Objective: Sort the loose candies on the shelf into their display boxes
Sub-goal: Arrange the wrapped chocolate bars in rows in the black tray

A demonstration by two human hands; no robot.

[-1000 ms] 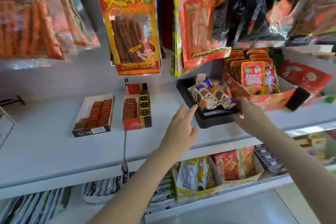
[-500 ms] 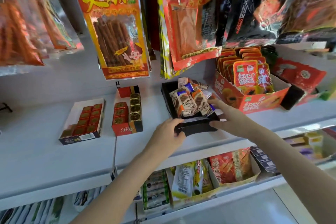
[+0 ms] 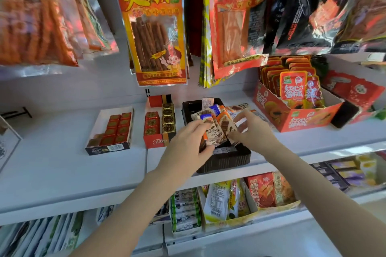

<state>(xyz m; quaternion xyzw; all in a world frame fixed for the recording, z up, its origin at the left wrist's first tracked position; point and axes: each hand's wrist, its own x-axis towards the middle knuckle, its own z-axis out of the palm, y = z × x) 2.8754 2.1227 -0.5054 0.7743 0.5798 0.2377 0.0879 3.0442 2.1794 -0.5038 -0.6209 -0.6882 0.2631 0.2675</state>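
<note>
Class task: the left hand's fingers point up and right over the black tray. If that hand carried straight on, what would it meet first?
Most likely the wrapped candies heaped in the black tray; the left hand already touches them.

The hanging orange snack bag [image 3: 155, 27] at far centre carries large yellow characters "大鸡筋", with "调味面制品" in smaller print beneath. The red packets [image 3: 292, 85] standing in the orange display box [image 3: 296, 120] on the right read "红心番木瓜"; the box front repeats similar characters, too blurred to confirm. The red candy box [image 3: 155, 141] near the left shows a script word beginning "File". Other print is illegible.
</note>
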